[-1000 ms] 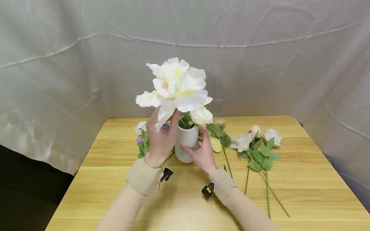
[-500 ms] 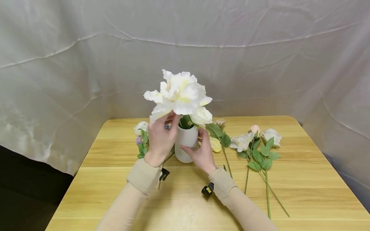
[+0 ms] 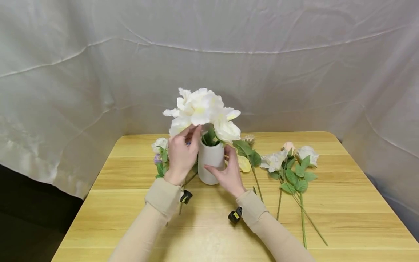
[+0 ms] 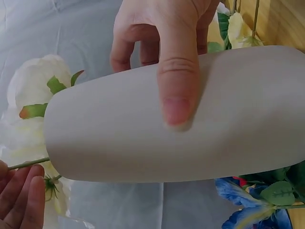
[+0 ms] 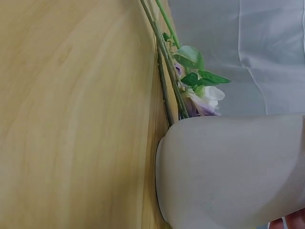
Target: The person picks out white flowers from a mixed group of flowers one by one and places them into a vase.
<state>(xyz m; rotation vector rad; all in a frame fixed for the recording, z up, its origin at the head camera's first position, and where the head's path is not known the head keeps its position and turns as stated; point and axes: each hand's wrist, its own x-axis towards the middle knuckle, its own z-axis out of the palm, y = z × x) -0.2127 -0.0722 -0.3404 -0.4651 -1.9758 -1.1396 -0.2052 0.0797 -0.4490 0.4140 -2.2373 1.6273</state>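
Note:
A white vase point(image 3: 209, 165) stands upright on the wooden table. My right hand point(image 3: 230, 174) grips its right side, the thumb point(image 4: 177, 95) lying across the front in the left wrist view. My left hand point(image 3: 180, 156) is beside the vase mouth, under a large white flower point(image 3: 198, 109) with pale yellow centres. In the left wrist view its fingers point(image 4: 21, 200) pinch a thin green stem point(image 4: 29, 163) at the vase's rim. A white rose point(image 3: 227, 131) with green leaves leans out over the right rim. How deep the pinched stem reaches inside is hidden.
White and peach flowers point(image 3: 275, 161) with long stems lie to the right. Nearer the vase are a yellow flower point(image 3: 244, 164) and a leafy stem point(image 3: 256, 174). White and purple flowers point(image 3: 159, 145) lie at left; blue ones point(image 4: 248, 205) are behind the vase. Grey cloth point(image 3: 209, 62) hangs behind.
My left hand has lowered the large white flower toward the vase mouth, and its blooms now sit close against the white rose. The right hand and the vase have stayed in place.

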